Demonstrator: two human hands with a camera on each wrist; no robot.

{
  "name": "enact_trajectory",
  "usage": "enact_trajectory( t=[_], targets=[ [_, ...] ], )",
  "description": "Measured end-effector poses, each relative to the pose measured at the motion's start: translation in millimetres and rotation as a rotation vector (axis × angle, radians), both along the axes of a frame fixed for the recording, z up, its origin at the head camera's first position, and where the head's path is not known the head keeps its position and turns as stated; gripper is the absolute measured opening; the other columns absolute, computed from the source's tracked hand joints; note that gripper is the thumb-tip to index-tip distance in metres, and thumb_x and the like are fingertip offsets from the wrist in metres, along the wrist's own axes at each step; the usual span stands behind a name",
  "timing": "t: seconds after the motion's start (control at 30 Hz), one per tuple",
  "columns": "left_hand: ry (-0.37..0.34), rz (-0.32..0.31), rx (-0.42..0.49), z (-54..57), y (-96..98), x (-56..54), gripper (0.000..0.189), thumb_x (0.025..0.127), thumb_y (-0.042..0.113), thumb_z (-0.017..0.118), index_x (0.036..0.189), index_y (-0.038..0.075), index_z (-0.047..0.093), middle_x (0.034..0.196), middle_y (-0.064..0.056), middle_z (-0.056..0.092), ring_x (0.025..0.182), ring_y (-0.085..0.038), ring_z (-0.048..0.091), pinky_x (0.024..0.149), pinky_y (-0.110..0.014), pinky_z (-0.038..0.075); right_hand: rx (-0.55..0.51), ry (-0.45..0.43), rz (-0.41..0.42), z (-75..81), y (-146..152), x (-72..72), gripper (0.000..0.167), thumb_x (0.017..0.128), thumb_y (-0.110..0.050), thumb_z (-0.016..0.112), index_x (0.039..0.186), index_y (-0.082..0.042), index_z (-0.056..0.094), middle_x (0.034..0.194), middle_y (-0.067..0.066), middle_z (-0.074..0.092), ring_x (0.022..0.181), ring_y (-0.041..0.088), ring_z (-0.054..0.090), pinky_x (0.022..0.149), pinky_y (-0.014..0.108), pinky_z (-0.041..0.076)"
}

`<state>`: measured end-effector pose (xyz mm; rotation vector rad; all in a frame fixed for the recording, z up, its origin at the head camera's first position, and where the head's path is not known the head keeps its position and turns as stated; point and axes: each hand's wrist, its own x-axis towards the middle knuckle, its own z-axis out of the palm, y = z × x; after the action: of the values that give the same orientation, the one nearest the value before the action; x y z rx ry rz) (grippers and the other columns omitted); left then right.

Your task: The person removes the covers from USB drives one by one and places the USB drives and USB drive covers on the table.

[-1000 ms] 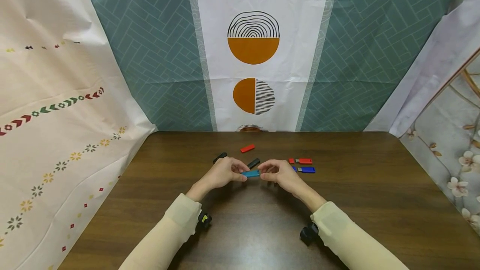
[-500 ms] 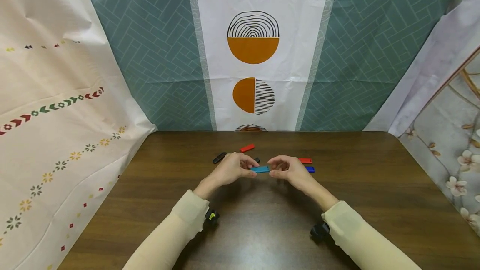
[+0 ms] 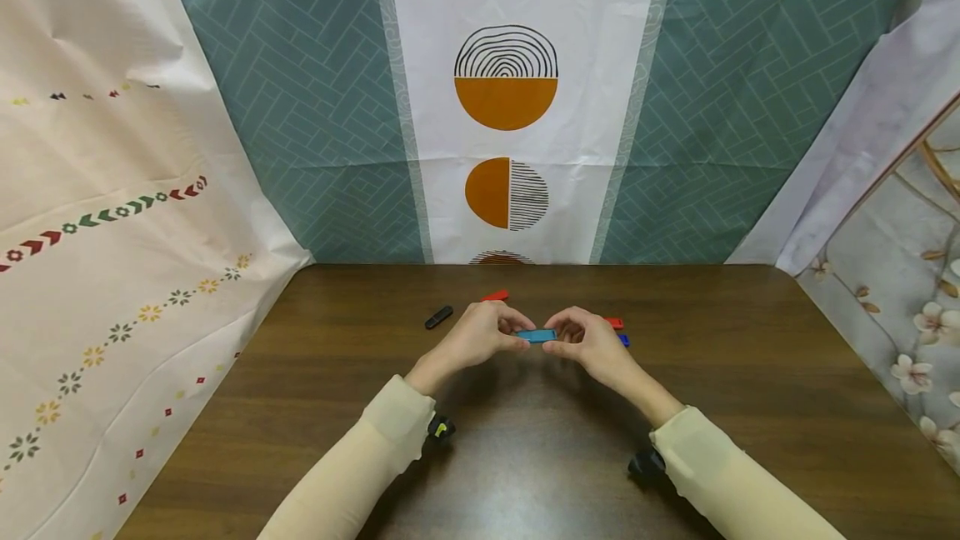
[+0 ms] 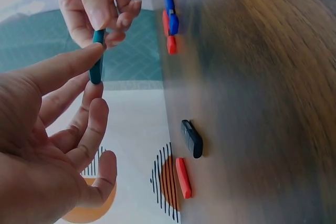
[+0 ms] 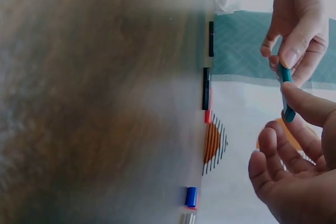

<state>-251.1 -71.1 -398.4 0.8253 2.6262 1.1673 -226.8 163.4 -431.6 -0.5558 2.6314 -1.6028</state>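
Patterned cloth (image 3: pixel 517 132), creased along its folds, hangs behind a dark, glossy wood-grain table (image 3: pixel 525 457).

Between your hands: one slim teal stick (image 3: pixel 537 337), raised off the wood, smooth-looking, edges rounded. Your left hand (image 3: pixel 480 336) pinches one end, thumb against fingertip; your right hand (image 3: pixel 592 348) pinches the other. Each grip parted only by the stick's thickness, spare fingers loosely bent. Two-ended hold probably steadies it and leaves the middle bare.

Just beyond your left hand: a flat red bar (image 3: pixel 495 296), partly covered by your knuckles. Beside it, a black stick (image 4: pixel 192 138), plain in the left wrist view; your left hand hides it from above. Farther out on that side, apart: another black stick (image 3: pixel 438 317), lying slantwise.

Just past your right hand: a red stick (image 3: pixel 614 323) and a blue stick (image 3: pixel 624 340), side by side, mostly covered. Near them, a stubby red block (image 4: pixel 171 44), perhaps a cap. Loose pieces seem set out here to sit within easy reach. All look like hard plastic.
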Motion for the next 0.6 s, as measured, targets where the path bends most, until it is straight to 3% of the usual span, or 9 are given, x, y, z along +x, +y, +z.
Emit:
enact_trajectory(
  t=[0.33, 0.6],
  targets=[
    [-0.004, 0.018, 0.041, -5.3, 5.4, 0.7, 0.018, 0.093, 0.018, 0.081, 0.111, 0.016, 0.08, 0.096, 0.007, 0.071, 0.086, -0.011, 0.065, 0.074, -0.029, 0.054, 0.003, 0.077, -0.052, 0.0, 2, 1.9, 0.019, 0.09, -0.016, 0.084, 0.106, -0.011, 0.075, 0.09, 0.003, 0.062, 0.078, 0.021, 0.056, 0.067, 0.028, 0.047],
    [0.017, 0.102, 0.095, -12.6, 11.7, 2.2, 0.02, 0.093, 0.022, 0.081, 0.112, 0.015, 0.079, 0.089, 0.008, 0.071, 0.084, -0.01, 0.066, 0.075, -0.029, 0.055, -0.035, 0.104, -0.08, -1.6, 6, 2.3, 0.02, 0.089, -0.014, 0.084, 0.105, -0.01, 0.074, 0.092, 0.005, 0.063, 0.079, 0.021, 0.055, 0.067, 0.027, 0.047]
  ],
)
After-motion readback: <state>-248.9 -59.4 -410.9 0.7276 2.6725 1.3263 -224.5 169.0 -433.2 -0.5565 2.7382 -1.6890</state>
